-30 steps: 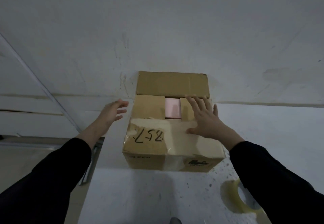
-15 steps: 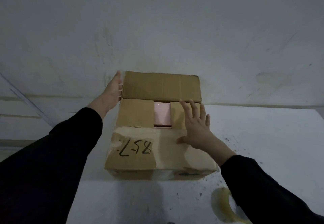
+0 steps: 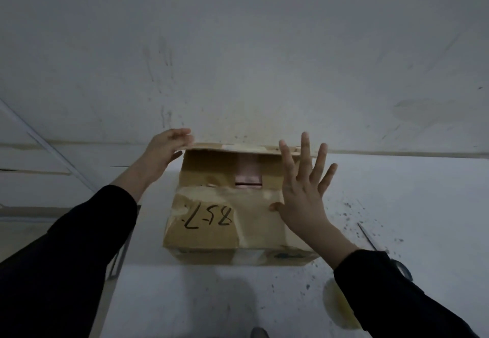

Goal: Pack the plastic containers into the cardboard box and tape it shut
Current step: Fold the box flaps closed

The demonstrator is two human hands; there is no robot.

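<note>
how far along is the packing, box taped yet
Done: a pink container is inside the cardboard box, near flap down. In hand: the left hand grips the far flap; the right hand is open, fingers spread. Left: closing, taping; the tape roll lies unused.

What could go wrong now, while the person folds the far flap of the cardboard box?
1. The left hand grips only the left end of the far flap, so the flap may come down crooked and leave the pink container uncovered.
2. The right hand is open and spread above the near flap; if it is not pressing, that flap could spring up.
3. The tape roll lies partly under the right sleeve, which might knock it away.
</note>
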